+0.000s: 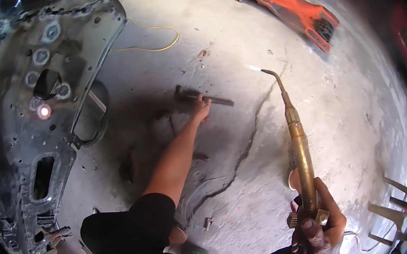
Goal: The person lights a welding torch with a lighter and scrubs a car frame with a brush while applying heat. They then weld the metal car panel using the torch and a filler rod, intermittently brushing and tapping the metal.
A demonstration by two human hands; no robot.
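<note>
My left hand (pixel 201 110) reaches down with its fingers closed around the handle of a hammer (pixel 222 101), low over the concrete floor or touching it; I cannot tell which. The hammer's dark head points left. In my right hand (pixel 320 232) is a brass gas torch (pixel 303 154), gripped near its valve knobs. Its bent tip points up and left, with a small white flame at the end. To the left stands a bare metal car panel (pixel 15 129), where one spot glows red-white among several round heat marks.
An orange-red body part (pixel 279 7) lies on the floor at the top. A yellow cord (pixel 162 48) curls beside the panel. Metal stand legs (pixel 391 213) stick out at the right edge. Thin wires (pixel 195 197) and a long crack (pixel 249 148) mark the floor.
</note>
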